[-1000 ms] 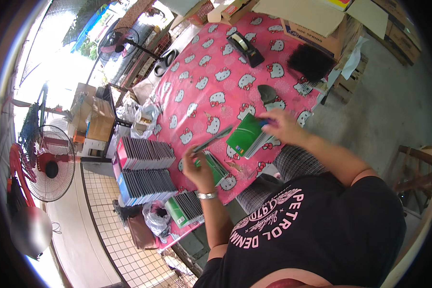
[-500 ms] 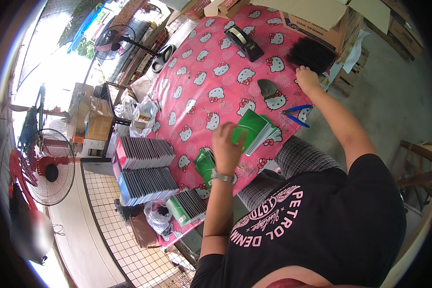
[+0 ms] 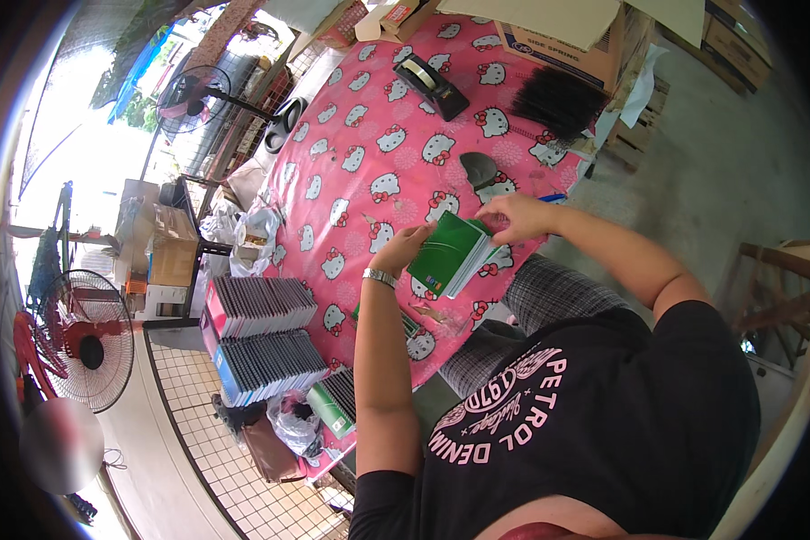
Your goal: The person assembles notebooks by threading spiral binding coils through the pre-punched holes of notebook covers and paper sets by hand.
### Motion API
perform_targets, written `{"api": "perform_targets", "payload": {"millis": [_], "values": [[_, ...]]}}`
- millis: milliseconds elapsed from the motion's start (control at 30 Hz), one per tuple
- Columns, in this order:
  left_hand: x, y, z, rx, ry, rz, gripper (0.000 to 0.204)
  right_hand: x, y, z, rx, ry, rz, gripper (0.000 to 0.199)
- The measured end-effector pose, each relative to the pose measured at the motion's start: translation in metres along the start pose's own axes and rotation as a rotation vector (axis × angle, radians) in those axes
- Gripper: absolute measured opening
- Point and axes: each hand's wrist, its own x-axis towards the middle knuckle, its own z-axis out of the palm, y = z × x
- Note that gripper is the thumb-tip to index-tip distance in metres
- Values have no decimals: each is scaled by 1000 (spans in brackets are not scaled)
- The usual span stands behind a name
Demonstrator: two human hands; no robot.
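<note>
In front of me, a small stack of green-covered notebooks [image 3: 440, 254] stands tilted over the table, its white pages fanned at the right. My left hand [image 3: 400, 252] is closed on its left edge. My right hand [image 3: 518, 218] has its fingers pinched at the upper right corner of the stack; whatever is between them is too small to make out. Under my right wrist, blue-handled pliers [image 3: 553, 197] are mostly hidden. Beyond lies a dark grey curved piece [image 3: 479, 169], and farther off a heap of thin black coils [image 3: 558, 101]. My left forearm partly covers another green notebook [image 3: 409, 324].
Coil-bound notebooks stand in pink [image 3: 261, 306], blue [image 3: 272, 364] and green [image 3: 333, 401] rows at the left. A tape dispenser [image 3: 432, 88] and an open carton [image 3: 558, 54] are on the far side of the pink tablecloth [image 3: 360, 193]. Fans stand at the left.
My right hand has come from the black coils back to the green notebooks. My left hand has closed on the stack, which is now tilted up. The view has shifted slightly.
</note>
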Motion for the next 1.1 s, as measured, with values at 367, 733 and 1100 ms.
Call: {"api": "perform_targets", "payload": {"millis": [367, 733, 1100], "values": [[5, 0, 2, -113, -64, -77, 44, 19, -3, 8, 92, -159, 96, 39], [3, -18, 7, -387, 19, -15, 41, 23, 7, 26, 63, -77, 138, 65], [-53, -35, 34, -1278, 477, 307, 24, -4, -52, 52, 510, 299, 445, 84]]}}
